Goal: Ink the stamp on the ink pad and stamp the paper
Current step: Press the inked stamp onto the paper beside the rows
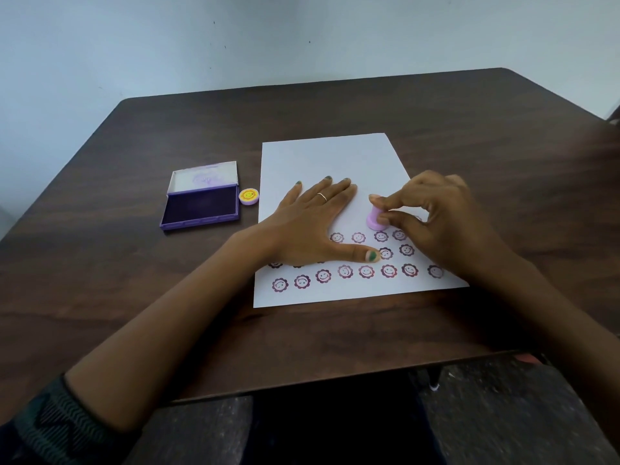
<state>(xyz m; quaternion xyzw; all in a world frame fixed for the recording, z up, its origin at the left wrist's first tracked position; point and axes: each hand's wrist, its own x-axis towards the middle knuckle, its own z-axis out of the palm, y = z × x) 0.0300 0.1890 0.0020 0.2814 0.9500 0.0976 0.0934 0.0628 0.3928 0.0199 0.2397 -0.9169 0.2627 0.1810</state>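
A white sheet of paper lies on the dark wooden table, its near half covered with rows of purple smiley-flower prints. My right hand pinches a small lilac stamp between thumb and forefinger, its base standing on the paper just above the third row of prints. My left hand lies flat on the sheet with fingers spread, pressing it down. The purple ink pad sits open to the left of the paper, lid tipped back.
The stamp's round yellow-faced cap rests between the ink pad and the paper. The table's near edge runs across the bottom, with my lap and a dark floor below. A pale wall stands behind the table.
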